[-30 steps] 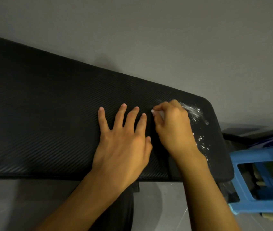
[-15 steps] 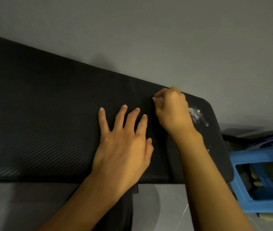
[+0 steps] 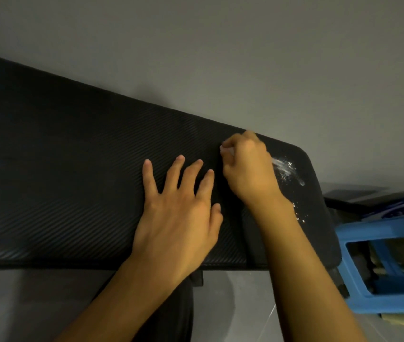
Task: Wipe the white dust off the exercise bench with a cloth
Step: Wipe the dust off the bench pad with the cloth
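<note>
- Head view: right hand (image 3: 247, 166), fisted around a small white cloth (image 3: 226, 151), is lying just left of the white dust (image 3: 285, 169).
- Left hand (image 3: 178, 208), flat and empty, is bracing the long black ribbed exercise bench (image 3: 60, 181).

The bench (image 3: 72, 181) under my palm looks like black vinyl padding with a fine diagonal ribbed weave, faintly sheened. White dust (image 3: 285, 169) lies powdery and bright at right of the frame. At lower right, the blue stool (image 3: 358, 233) is smooth matt plastic (moulded, by its look).
</note>
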